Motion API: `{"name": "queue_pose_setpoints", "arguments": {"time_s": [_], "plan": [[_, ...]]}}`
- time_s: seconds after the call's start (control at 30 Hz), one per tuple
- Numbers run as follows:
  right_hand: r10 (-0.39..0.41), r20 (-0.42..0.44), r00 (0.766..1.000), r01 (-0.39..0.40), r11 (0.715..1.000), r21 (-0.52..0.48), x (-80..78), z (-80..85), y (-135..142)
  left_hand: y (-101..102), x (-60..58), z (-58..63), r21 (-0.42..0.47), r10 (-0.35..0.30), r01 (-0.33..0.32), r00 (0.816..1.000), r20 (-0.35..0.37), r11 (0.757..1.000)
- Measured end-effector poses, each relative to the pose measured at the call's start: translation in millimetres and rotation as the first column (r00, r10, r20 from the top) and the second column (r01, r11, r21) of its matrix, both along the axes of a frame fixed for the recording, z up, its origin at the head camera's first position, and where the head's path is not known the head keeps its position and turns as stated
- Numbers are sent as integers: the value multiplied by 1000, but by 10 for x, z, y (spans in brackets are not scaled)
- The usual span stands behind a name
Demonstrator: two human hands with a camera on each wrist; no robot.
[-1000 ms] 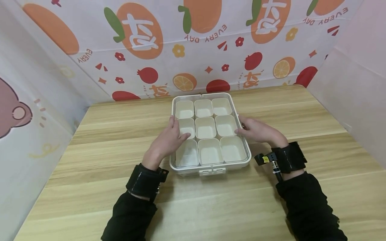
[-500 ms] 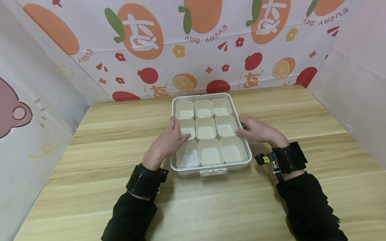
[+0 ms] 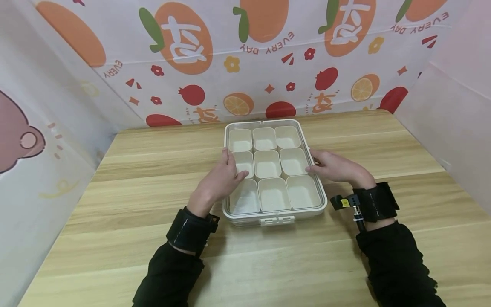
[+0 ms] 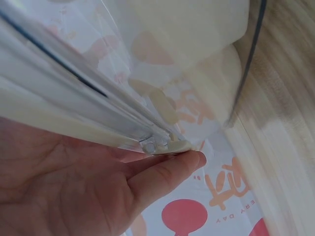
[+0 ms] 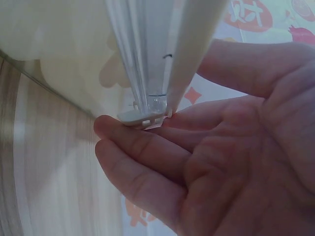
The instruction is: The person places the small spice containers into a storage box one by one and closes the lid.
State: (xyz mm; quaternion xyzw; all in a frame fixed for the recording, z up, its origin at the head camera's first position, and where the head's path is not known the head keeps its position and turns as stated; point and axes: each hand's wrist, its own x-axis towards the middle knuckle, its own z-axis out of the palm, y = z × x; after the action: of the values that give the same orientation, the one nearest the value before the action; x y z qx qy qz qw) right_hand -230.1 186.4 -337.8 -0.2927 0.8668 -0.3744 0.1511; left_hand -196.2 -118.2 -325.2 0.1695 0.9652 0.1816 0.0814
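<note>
A clear lidded food storage box (image 3: pixel 277 214) with a cream rim lies on the wooden table, several cream square cups (image 3: pixel 267 164) showing through its lid. My left hand (image 3: pixel 215 182) holds the left side, thumb over the lid. In the left wrist view its fingertips (image 4: pixel 189 164) press at a cream side clip (image 4: pixel 178 146). My right hand (image 3: pixel 341 169) holds the right side, thumb at the lid's edge. In the right wrist view its fingers (image 5: pixel 142 145) lie under the other side clip (image 5: pixel 138 118). A front clip (image 3: pixel 278 220) faces me.
The wooden table (image 3: pixel 115 213) reaches back to a fruit-print cloth (image 3: pixel 251 68) close behind the box. Pale cloth walls (image 3: pixel 456 119) stand at both sides. Black straps (image 3: pixel 376 202) with small cameras circle both wrists.
The head view has shifted slightly, so everything sits a little further right. Both hands keep their places on the box, which stays closed.
</note>
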Motion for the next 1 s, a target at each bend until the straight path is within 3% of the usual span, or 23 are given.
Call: {"name": "queue_pose_setpoints", "arguments": {"time_s": [1.0], "plan": [[14,24,1000,-13,1000,-20,-1,20,-15,-29,41,37,-29,0,1,1000,19,1000]]}}
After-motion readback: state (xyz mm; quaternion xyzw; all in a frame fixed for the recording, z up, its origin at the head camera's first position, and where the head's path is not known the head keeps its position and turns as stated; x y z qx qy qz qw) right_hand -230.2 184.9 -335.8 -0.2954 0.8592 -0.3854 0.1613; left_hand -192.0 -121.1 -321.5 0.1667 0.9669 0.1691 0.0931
